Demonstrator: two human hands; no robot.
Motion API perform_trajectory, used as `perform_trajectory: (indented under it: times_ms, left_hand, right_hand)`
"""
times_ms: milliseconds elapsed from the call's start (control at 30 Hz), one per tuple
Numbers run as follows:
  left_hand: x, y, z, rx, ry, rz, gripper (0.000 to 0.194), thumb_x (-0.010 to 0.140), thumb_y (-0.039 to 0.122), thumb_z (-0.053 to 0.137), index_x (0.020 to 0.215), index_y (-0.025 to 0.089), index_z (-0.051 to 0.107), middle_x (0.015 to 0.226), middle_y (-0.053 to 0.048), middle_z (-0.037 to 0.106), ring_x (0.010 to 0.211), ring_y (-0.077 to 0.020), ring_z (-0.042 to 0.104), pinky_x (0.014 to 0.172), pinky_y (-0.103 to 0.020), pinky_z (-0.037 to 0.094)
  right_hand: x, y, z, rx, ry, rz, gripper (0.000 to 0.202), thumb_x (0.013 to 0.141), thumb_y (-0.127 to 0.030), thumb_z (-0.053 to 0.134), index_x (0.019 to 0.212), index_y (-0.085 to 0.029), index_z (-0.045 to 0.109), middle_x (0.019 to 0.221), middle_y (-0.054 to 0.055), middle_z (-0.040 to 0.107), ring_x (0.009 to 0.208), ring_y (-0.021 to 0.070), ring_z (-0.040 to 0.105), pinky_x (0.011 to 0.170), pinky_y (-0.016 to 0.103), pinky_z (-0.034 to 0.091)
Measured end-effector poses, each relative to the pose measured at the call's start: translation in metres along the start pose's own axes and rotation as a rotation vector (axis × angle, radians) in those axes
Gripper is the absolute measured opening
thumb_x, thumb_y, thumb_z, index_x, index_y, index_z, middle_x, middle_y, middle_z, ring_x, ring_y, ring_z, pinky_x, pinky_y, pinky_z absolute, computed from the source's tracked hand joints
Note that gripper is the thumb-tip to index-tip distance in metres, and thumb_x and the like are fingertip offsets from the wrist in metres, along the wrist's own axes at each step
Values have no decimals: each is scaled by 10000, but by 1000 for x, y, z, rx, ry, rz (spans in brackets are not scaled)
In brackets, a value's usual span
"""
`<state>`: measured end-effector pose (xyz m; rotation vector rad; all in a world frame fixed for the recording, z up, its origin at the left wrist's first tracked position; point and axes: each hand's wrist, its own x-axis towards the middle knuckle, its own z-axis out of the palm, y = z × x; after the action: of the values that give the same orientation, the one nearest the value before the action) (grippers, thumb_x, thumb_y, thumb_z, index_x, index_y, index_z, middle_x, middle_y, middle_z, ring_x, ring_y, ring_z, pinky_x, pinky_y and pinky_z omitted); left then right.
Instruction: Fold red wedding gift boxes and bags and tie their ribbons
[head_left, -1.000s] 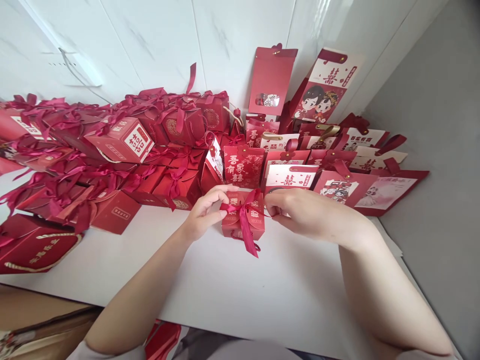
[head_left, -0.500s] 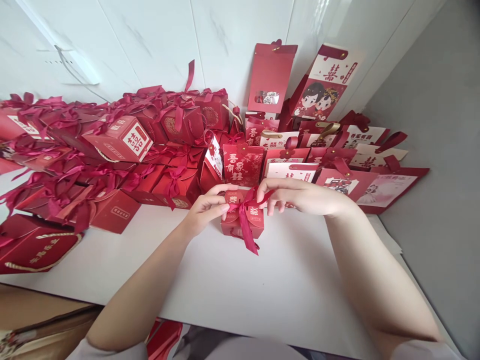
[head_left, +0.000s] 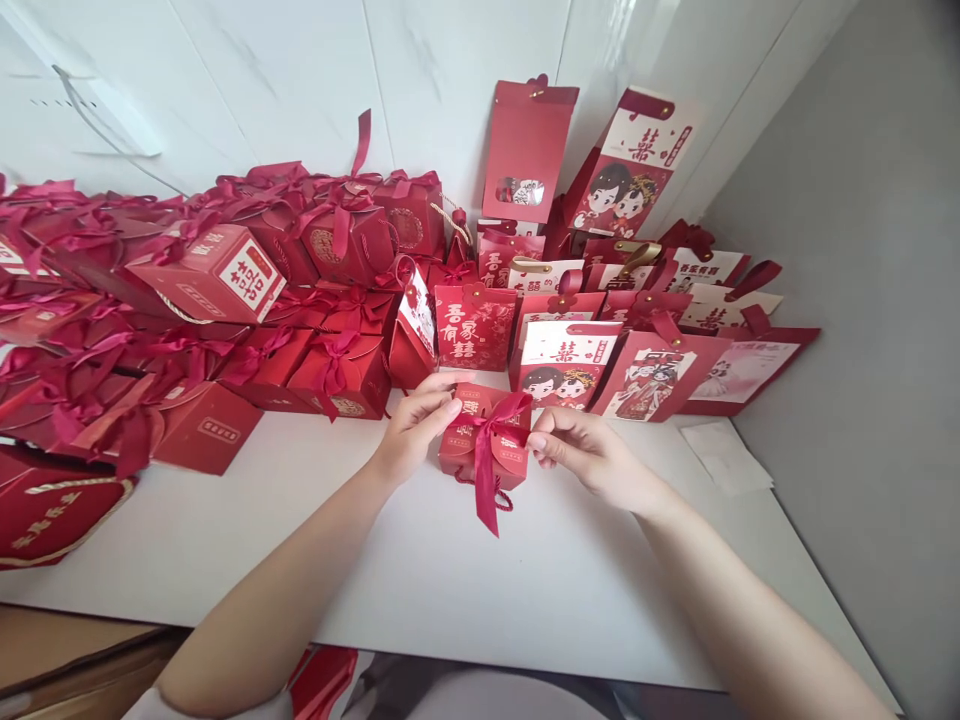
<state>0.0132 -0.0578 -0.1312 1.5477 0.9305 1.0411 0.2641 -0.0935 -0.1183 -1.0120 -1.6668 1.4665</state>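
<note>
A small red gift box [head_left: 454, 465] with gold lettering stands on the white table, a dark red ribbon [head_left: 486, 480] tied in a bow over its top. One ribbon tail hangs down the front, beside a twisted cord handle [head_left: 504, 502]. My left hand [head_left: 420, 430] grips the box's left side, thumb at the upper corner and fingers behind. At the right side of the bow, my right hand [head_left: 589, 455] pinches the ribbon between thumb and forefinger; its other fingers are curled. The exact end it pinches is partly hidden by the fingertips.
Many red gift boxes with ribbon bows [head_left: 341, 370] are stacked along the left and back. Upright red and white gift bags [head_left: 566, 365] stand behind the box to the right. White paper [head_left: 724, 455] lies by the grey wall [head_left: 847, 250].
My right hand has come down from above the bow to the box's right side, palm turned. My left hand still holds the left side. The view has shifted slightly.
</note>
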Motion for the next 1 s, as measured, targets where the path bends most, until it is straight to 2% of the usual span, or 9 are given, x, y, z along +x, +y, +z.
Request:
perform_trajectory:
  times_ms: [133,300,500,600,700,800,867,1000]
  left_hand:
    - [0,-3,3,-1,0,12,458,926,440,580,557,170,552,1357,-77,588,1236,-298,549,1117,-446,401]
    - [1,-6,6,-10,-31,5,353,927,405,593,680,174,692,1331,-95,596,1216,-292,570,1072,-448,453]
    - [3,-4,2,51,-56,77,407,900,366,632,554,161,572,1308,-88,611,1195,-278,593,1118,-464,434]
    - [3,-1,-4,143,-71,128,354,877,342,658,578,171,580,1310,-84,612,1201,-277,583,1153,-479,392]
    - [3,4,-9,10,-116,75,237,876,339,636,692,190,649,1329,-82,610,1271,-306,540,1161,-509,358]
    - [3,8,-9,-202,-127,1,209,865,361,571,787,199,677,1330,-87,621,1334,-343,479,1153,-548,330]
    - [4,9,-8,-237,-130,-27,233,852,377,549,800,190,677,1336,-97,617,1321,-361,482,1140,-559,328]
    - [3,4,-5,-197,-145,-35,224,851,398,575,914,196,648,1362,-106,593,1271,-350,519,1099,-537,371]
  right_hand:
    - [-7,5,-1,8,19,-52,320,964,-451,597,777,-195,555,734,-1,567,696,136,514,686,280,427]
    - [-11,9,-8,-26,0,-71,312,974,-426,589,771,-192,558,739,2,559,692,131,501,672,274,419]
    - [-9,13,-14,-60,-12,-33,355,952,-471,606,747,-186,556,738,9,558,680,134,511,650,281,428]
    - [-9,13,-15,-51,28,-34,338,943,-473,621,765,-190,569,724,7,565,669,134,518,647,286,442]
    - [-8,13,-13,60,92,-54,249,915,-445,672,913,-213,584,814,6,587,704,137,561,673,296,486]
    - [-7,14,-9,180,127,-52,292,924,-440,664,1094,-236,542,866,3,589,741,144,603,714,313,513]
    - [-7,15,-6,210,124,-22,295,938,-444,645,1106,-231,530,844,-2,586,737,143,611,725,315,512]
    - [-7,15,-1,235,142,15,275,929,-464,652,989,-226,527,824,-8,592,717,141,600,708,306,501]
